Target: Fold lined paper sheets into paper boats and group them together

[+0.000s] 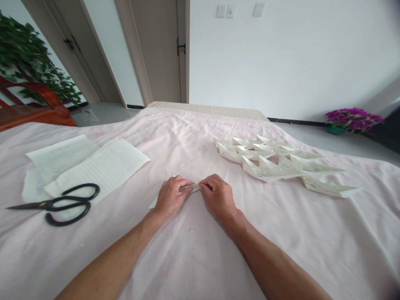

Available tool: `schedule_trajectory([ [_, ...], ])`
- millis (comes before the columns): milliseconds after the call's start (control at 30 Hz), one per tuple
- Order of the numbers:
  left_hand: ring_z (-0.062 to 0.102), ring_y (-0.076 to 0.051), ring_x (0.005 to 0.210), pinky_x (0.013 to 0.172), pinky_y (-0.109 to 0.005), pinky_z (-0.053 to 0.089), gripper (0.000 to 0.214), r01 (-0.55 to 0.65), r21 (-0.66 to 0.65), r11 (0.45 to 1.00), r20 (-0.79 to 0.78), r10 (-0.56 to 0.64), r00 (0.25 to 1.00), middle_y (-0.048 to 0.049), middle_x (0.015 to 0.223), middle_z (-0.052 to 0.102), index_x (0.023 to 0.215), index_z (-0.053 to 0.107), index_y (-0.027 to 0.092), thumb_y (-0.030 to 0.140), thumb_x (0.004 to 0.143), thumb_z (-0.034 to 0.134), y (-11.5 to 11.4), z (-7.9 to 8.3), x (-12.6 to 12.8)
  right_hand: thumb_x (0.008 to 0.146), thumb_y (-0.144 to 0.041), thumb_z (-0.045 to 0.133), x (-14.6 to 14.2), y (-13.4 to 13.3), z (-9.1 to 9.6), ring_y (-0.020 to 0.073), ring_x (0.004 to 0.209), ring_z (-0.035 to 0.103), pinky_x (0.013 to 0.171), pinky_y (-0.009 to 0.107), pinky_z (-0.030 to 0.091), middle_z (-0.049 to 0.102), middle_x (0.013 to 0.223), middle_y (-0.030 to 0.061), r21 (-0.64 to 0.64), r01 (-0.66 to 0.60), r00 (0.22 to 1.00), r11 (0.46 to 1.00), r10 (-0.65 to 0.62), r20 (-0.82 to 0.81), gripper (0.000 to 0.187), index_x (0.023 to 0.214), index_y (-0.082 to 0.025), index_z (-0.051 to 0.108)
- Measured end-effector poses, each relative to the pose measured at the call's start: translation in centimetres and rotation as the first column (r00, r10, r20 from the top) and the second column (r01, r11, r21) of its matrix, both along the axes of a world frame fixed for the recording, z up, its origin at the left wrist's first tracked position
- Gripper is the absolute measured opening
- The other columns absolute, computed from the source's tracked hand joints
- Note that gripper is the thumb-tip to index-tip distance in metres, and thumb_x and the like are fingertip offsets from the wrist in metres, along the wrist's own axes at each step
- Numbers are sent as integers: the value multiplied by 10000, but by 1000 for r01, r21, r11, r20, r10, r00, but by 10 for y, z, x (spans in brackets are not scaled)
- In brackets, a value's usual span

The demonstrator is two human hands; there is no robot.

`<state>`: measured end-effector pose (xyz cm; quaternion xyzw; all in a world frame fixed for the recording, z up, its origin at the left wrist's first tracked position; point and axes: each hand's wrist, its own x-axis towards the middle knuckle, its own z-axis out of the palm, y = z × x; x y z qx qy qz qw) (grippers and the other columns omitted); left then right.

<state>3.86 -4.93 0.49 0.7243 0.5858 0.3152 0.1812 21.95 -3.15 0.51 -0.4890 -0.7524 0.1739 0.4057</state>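
A small folded piece of paper [195, 188] is pinched between my two hands, low over the cloth at the middle of the view. My left hand [174, 192] grips its left part, with thumb and fingers closed. At its right end, the fingertips of my right hand [218, 193] are closed on the paper. A pale corner of paper pokes out beneath my left wrist. Most of the folded piece is hidden behind my fingers. Several folded paper boats [268, 168] stand in rows on the right, apart from my right hand.
Flat lined sheets of paper [115, 162] overlap on the left. Black-handled scissors [67, 204] lie partly over them, blades pointing left. A pink flowered cloth [193, 258] with wrinkles covers the surface. Beyond it are a wooden chair [46, 104] and purple flowers [356, 118].
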Motion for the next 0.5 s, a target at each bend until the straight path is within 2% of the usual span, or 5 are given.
schedule_trajectory([
  [233, 624, -188, 915, 831, -296, 464, 188, -6, 17, 1000, -8, 6, 1000, -8, 908, 694, 1018, 744, 244, 273, 875, 626, 0, -2, 0, 843, -139, 615, 1, 2, -3, 138, 755, 631, 726, 245, 466, 659, 816, 14, -17, -56, 998, 998, 56, -35, 144, 798, -216, 728],
  [500, 622, -183, 885, 809, -293, 464, 175, -5, 43, 999, 4, 5, 1000, -10, 866, 677, 1002, 748, 241, 262, 869, 637, -1, -2, -1, 811, -163, 654, 2, 4, 2, 133, 719, 611, 690, 252, 448, 647, 771, -1, -107, -62, 997, 992, 56, -57, 103, 760, -223, 720],
])
